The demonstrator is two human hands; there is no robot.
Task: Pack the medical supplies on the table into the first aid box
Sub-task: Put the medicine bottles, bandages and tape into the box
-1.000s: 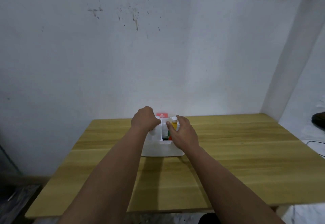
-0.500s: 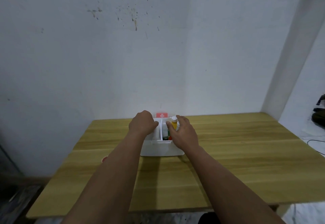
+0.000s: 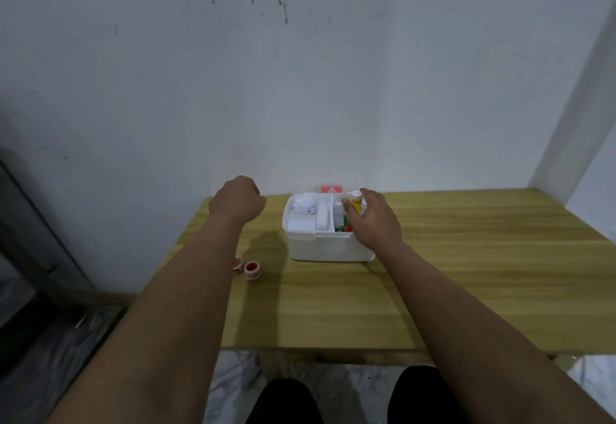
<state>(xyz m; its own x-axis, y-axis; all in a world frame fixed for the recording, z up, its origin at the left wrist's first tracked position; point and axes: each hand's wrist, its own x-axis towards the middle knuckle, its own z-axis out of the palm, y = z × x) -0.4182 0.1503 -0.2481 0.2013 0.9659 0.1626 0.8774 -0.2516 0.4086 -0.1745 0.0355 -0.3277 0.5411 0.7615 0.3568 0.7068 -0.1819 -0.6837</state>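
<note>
Right hand (image 3: 373, 220): curled around one yellow bottle (image 3: 356, 204) with a white cap, held upright in the right compartment of the box.
Left hand (image 3: 237, 202): raised left of the box, fingers curled in, nothing seen in it.
First aid box (image 3: 328, 250): one, white, open, on the desk (image 3: 466, 273); white packets are seen in the left compartments.
Tape rolls (image 3: 252, 269): two, red-cored, on the desk left of the box, one partly hidden by the left forearm.

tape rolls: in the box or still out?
Out. Two tape rolls lie on the table, left of the box, one partly hidden behind the left forearm.
</note>
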